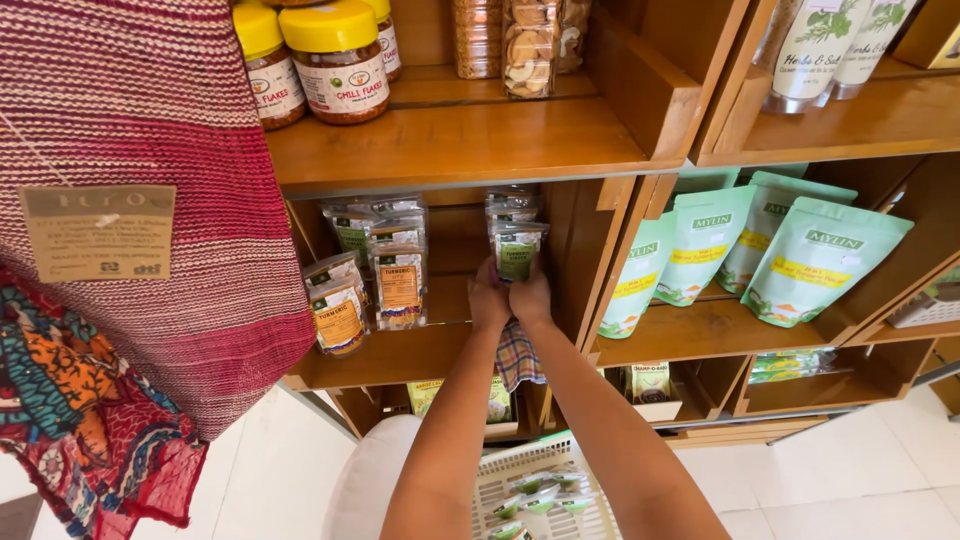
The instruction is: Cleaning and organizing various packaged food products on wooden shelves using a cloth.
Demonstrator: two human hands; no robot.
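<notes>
1. Holding a small clear spice pouch (517, 252) with a green label, our left hand (488, 300) and right hand (530, 297) meet at the front of the middle wooden shelf (400, 355). Both hands are closed on the lower part of the pouch, which stands upright at the head of a row of like pouches (510, 207) running back into the shelf.

2. Head view, shelf contents: to the left of the held pouch stand orange-labelled pouches (399, 288) and further green-labelled ones (352, 232), all upright and close together. We judge this bay to be largely stocked, with bare shelf board showing only in front of the rows.

3. Head view, below the arms: a pale plastic basket (490, 495) sits under our forearms and carries several small green-topped packets (540, 492). We judge that these remain to be handled, so the work is partly done, not finished.

4. Head view, between the arms: a checked cloth (518, 355) hangs just below the hands, over the shelf edge. We cannot tell which hand, if either, grips it.

5. Head view, surroundings: yellow-lidded jars (340, 60) occupy the shelf above, large pale green pouches (820, 260) fill the bay to the right, and a red woven fabric (150, 180) with a card tag hangs at the left. None of these is touched.
</notes>
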